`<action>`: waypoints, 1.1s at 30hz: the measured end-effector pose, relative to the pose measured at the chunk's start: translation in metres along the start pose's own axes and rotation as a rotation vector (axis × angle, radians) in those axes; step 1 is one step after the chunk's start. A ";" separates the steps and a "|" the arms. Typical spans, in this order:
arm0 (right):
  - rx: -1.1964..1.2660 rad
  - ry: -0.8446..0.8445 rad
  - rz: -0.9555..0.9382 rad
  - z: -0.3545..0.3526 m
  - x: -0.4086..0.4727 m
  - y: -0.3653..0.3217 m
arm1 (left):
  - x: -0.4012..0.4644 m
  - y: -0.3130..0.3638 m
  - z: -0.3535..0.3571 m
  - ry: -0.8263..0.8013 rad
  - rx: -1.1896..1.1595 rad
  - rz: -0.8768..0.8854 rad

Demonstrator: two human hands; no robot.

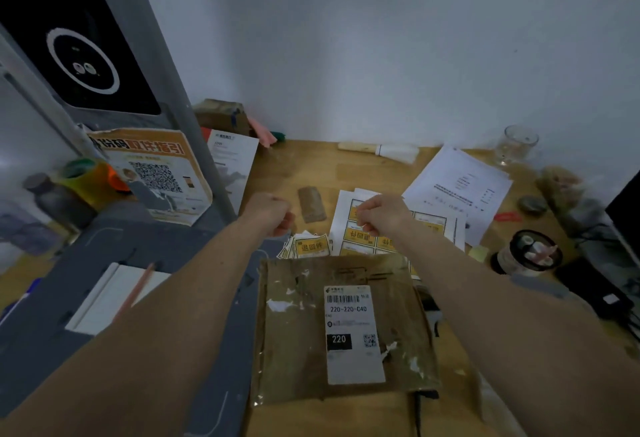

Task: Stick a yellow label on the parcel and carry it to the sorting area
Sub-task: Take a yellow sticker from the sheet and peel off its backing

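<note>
Hands over the yellow label sheet (388,232)
Right hand (381,215) pinches at the sheet; left hand (270,213) is a fist, above the brown parcel (343,329).

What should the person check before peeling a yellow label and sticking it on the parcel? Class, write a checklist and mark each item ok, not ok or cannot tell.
1. Parcel lies flat on the desk, face up: ok.
2. Free brown surface beside its white shipping label for a new sticker: ok.
3. Yellow label sheet within reach, beyond the parcel: ok.
4. Right hand over the sheet, fingers pinched: ok; whether it has a label corner: cannot tell.
5. Left hand free to steady the sheet: cannot tell, it is closed.
6. Yellow label already on the parcel: not ok, none visible.
</note>
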State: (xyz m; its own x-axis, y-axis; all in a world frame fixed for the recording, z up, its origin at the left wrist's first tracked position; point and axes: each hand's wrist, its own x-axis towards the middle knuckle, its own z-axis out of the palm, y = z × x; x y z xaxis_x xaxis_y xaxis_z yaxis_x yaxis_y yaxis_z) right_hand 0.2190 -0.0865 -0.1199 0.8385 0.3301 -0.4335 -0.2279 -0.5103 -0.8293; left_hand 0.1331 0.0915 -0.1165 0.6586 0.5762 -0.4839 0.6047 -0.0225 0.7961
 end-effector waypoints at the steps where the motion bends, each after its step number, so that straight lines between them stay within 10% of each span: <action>1: -0.026 -0.024 0.008 0.005 0.007 0.004 | 0.001 -0.002 0.001 0.002 -0.006 -0.015; 22: -0.564 -0.451 0.320 0.092 0.092 0.039 | 0.061 -0.070 -0.006 -0.112 -0.030 -0.190; 33: -0.319 -0.193 0.210 0.085 0.093 0.026 | 0.070 -0.079 -0.010 -0.121 0.072 -0.154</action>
State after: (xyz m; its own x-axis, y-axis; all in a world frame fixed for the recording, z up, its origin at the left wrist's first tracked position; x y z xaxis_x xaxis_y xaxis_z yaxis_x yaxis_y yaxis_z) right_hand 0.2488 -0.0015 -0.2113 0.6753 0.3202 -0.6645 -0.1940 -0.7921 -0.5788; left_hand 0.1273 0.1415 -0.2099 0.6022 0.4747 -0.6419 0.7302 -0.0025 0.6832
